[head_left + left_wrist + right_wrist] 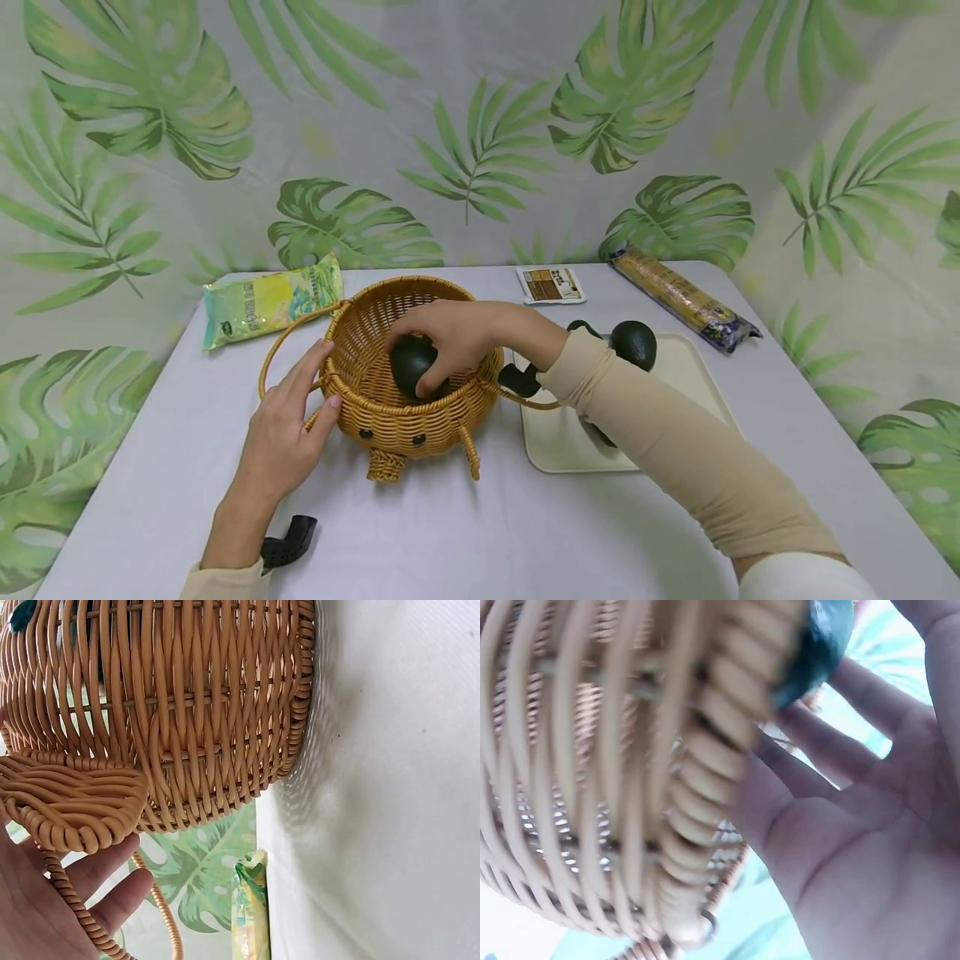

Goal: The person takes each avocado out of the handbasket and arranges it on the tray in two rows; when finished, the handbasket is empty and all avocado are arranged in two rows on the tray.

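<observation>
A brown wicker basket point(442, 429) with an animal face on its front stands on the table. My right hand point(453, 333) reaches over its right rim and grips a dark green avocado point(411, 367) inside the opening. The right wrist view shows the palm point(855, 840) beside the woven rim, with part of the avocado point(825, 652) at the fingertips. Fingers extended, my left hand point(281, 442) touches the basket's left side near the rim; in the left wrist view it lies behind the basket's woven ear point(75, 799).
Right of the basket, a cream tray point(697, 392) bears another avocado point(633, 344) and dark items partly hidden by my sleeve. A green-yellow packet point(270, 302) lies back left, a small white-brown packet point(551, 285) at the back, and a long golden package point(678, 296) back right.
</observation>
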Demonstrator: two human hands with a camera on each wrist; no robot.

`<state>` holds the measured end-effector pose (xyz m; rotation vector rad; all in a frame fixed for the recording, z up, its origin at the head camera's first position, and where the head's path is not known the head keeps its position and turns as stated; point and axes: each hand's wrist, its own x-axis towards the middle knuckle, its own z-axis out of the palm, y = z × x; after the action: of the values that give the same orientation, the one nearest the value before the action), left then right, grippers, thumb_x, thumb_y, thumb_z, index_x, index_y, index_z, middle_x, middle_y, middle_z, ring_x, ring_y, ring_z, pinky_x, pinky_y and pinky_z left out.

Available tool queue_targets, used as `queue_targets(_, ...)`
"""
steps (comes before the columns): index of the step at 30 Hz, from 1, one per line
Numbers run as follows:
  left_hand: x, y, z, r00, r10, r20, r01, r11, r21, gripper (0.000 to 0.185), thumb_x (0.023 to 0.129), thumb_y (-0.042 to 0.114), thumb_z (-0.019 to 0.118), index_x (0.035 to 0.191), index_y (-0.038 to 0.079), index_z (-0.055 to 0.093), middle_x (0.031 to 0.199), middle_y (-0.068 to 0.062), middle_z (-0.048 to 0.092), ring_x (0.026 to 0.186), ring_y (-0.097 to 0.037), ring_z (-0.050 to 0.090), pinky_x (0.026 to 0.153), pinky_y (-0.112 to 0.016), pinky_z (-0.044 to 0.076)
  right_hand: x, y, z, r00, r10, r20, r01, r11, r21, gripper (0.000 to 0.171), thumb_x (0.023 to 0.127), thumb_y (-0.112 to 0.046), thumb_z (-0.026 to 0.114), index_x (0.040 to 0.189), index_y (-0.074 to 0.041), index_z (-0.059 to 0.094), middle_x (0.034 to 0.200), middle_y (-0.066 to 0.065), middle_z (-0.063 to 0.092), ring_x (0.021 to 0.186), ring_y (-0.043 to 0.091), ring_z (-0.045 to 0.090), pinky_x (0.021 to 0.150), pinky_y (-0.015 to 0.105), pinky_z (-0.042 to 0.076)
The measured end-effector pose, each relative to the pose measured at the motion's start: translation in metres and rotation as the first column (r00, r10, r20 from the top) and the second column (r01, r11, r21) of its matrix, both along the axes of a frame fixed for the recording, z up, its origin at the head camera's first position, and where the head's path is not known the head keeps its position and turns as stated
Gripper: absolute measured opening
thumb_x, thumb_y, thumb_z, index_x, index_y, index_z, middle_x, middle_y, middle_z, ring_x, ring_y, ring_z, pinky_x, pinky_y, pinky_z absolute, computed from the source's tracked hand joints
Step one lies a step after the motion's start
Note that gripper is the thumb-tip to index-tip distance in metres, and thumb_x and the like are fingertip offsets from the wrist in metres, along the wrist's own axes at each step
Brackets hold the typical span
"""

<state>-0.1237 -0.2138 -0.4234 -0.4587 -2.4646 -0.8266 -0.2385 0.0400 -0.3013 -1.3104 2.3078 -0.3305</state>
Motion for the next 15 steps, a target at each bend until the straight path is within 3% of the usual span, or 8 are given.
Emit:
queue_targets(7, 0.0, 0.0, -0.001, 1.0, 0.002, 0.006, -0.002, 1.0, 0.0, 0.062, 0.1, 0.022, 0.059, 0.16, 0.017, 0.04, 0.16, -0.009, 0.047, 0.142, -0.036, 0.049, 0.103, -0.063, 0.045, 0.007, 0.016, 0.015, 0.999, -0.053, -0.002, 0.052, 0.984, -0.169, 0.065, 0.089, -0.033, 0.079, 0.147, -0.019, 0.054, 0.15, 0.0, 0.051, 0.125, 0.013, 0.055, 0.095, 0.032, 0.055)
queue_targets(15, -0.001, -0.002, -0.002, 1.0, 0.005, 0.005, -0.005, 1.0, 0.006, 0.063, 0.1, 0.021, 0.059, 0.159, 0.018, 0.04, 0.16, -0.008, 0.047, 0.143, -0.035, 0.049, 0.105, -0.062, 0.043, 0.018, 0.04, 0.025, 0.995, -0.093, -0.022, 0.08, 0.942, -0.326, 0.063, 0.089, -0.034, 0.078, 0.146, -0.02, 0.054, 0.142, -0.004, 0.055, 0.114, 0.013, 0.06, 0.087, 0.031, 0.057)
